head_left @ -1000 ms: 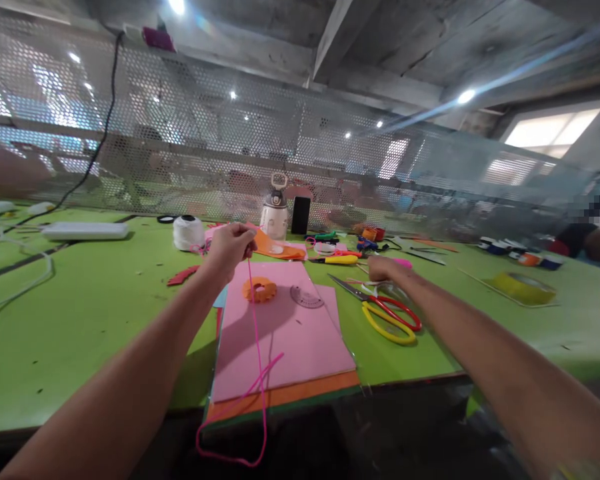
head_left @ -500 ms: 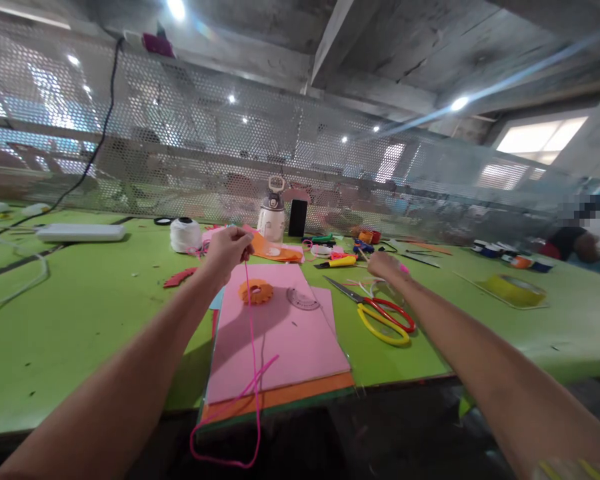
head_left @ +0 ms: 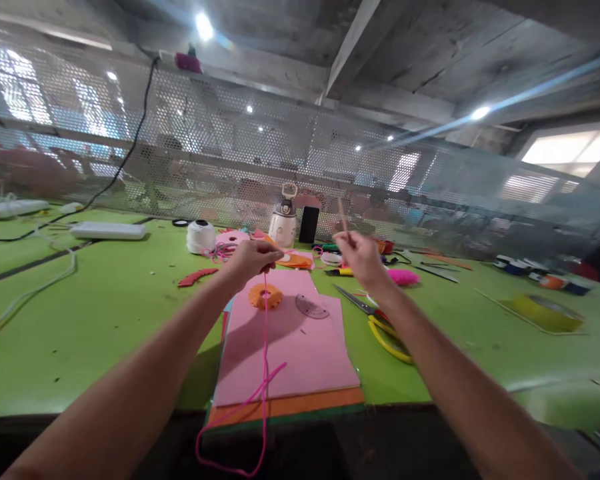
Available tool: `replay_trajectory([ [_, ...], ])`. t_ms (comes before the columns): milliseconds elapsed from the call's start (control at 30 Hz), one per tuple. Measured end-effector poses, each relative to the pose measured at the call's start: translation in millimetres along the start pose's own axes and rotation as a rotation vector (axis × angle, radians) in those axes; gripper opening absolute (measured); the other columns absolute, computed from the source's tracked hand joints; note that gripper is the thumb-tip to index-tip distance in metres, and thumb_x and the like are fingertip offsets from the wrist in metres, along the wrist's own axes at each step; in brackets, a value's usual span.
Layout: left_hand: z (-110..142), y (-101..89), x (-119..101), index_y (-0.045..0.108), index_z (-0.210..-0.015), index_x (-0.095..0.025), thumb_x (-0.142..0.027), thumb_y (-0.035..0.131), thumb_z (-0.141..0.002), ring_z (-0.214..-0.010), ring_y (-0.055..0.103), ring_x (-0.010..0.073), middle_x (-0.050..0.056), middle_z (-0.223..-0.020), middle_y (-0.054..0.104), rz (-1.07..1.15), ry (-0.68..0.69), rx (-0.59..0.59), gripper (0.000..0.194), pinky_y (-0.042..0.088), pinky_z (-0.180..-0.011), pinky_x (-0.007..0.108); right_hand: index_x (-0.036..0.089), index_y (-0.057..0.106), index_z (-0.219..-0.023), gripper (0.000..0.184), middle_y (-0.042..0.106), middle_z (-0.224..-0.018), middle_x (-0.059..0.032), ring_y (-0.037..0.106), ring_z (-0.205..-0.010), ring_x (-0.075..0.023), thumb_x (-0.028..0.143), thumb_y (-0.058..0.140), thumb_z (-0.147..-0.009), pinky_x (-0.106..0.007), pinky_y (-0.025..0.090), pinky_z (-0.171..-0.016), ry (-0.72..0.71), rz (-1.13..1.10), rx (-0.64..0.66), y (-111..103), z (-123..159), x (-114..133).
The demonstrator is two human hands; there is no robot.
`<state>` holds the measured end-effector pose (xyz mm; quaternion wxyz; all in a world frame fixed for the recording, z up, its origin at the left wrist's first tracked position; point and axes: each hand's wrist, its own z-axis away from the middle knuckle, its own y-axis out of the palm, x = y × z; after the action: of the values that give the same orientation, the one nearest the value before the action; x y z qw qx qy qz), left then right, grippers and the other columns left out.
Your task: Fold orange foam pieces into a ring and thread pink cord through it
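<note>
My left hand (head_left: 253, 259) is closed in a pinch on a pink cord (head_left: 265, 347) that hangs down over a pink foam sheet (head_left: 285, 340) and loops past the table edge. My right hand (head_left: 360, 257) is raised above the table, closed on a thin pale stick (head_left: 343, 215) that points upward. An orange foam ring (head_left: 265, 296) lies on the pink sheet just below my left hand, beside a clear protractor (head_left: 312, 307).
Scissors with red and yellow handles (head_left: 387, 328) lie right of the sheets. A white thread spool (head_left: 201, 236), a bottle (head_left: 285, 225), a dark phone (head_left: 309, 224), a pink fluffy item (head_left: 403, 277) and small tools sit further back on the green table (head_left: 80, 313). A mesh screen stands behind.
My right hand lifted off the table near the scissors and came up toward the middle, now holding a thin stick. My left hand kept its pinch on the cord.
</note>
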<state>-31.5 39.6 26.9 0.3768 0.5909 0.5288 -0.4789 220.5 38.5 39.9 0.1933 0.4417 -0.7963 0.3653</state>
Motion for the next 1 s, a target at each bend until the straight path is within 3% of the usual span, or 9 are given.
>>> replay_trajectory([
  [133, 6.1, 6.7, -3.1, 0.067, -0.061, -0.012, -0.016, 0.069, -0.073, -0.039, 0.043, 0.0051, -0.001, -0.045, 0.054, -0.078, -0.011, 0.070, 0.013, 0.029, -0.041, 0.018, 0.014, 0.066, -0.089, 0.030, 0.049, -0.060, 0.0041, 0.041, -0.055, -0.0100, 0.042, 0.056, -0.086, -0.023, 0.033, -0.052, -0.081, 0.006, 0.177, 39.2, 25.6, 32.6],
  [233, 9.9, 9.2, -6.0, 0.066, -0.061, -0.013, -0.019, 0.069, -0.074, -0.041, 0.042, 0.0049, -0.001, -0.046, 0.055, -0.137, 0.034, 0.138, 0.015, 0.029, -0.042, 0.018, 0.014, 0.063, -0.071, 0.028, 0.044, -0.056, 0.0041, 0.037, -0.055, -0.0102, 0.038, 0.058, -0.085, -0.024, 0.029, -0.053, -0.094, 0.032, 0.196, 48.3, 35.9, 36.8],
  [367, 10.4, 11.5, -3.9, 0.067, -0.064, -0.014, -0.023, 0.069, -0.074, -0.043, 0.043, 0.0053, -0.002, -0.048, 0.055, -0.187, 0.065, 0.185, 0.014, 0.030, -0.043, 0.018, 0.015, 0.060, -0.068, 0.030, 0.045, -0.056, 0.0033, 0.039, -0.054, -0.0108, 0.039, 0.055, -0.085, -0.024, 0.030, -0.053, -0.068, 0.030, 0.183, 43.2, 42.6, 32.7],
  [567, 7.7, 14.3, 6.9, 0.071, -0.074, -0.014, -0.030, 0.069, -0.076, -0.042, 0.042, 0.0056, -0.002, -0.053, 0.056, -0.254, -0.003, 0.237, 0.016, 0.029, -0.040, 0.019, 0.019, 0.052, -0.069, 0.030, 0.037, -0.055, 0.0049, 0.035, -0.054, -0.0114, 0.041, 0.049, -0.088, -0.025, 0.029, -0.053, -0.022, 0.041, 0.052, 36.4, 45.4, 25.4],
  [767, 3.0, -2.0, 5.8, 0.071, -0.067, -0.013, -0.024, 0.069, -0.075, -0.043, 0.041, 0.0047, 0.000, -0.050, 0.056, -0.247, -0.064, 0.270, 0.015, 0.029, -0.041, 0.018, 0.022, 0.041, -0.064, 0.031, 0.037, -0.055, 0.0049, 0.034, -0.053, -0.0118, 0.042, 0.046, -0.087, -0.026, 0.028, -0.052, 0.002, 0.081, -0.027, 30.4, 38.3, 9.5],
  [1000, -0.1, -18.1, 3.0, 0.068, -0.063, -0.012, -0.028, 0.076, -0.068, -0.046, 0.043, 0.0052, 0.001, -0.053, 0.055, 0.037, -0.107, 0.266, 0.019, 0.028, -0.040, 0.017, 0.022, 0.043, -0.062, 0.031, 0.044, -0.054, 0.0032, 0.039, -0.053, -0.0128, 0.042, 0.047, -0.085, -0.026, 0.029, -0.053, 0.012, 0.154, -0.014, 26.8, 33.1, -1.0],
])
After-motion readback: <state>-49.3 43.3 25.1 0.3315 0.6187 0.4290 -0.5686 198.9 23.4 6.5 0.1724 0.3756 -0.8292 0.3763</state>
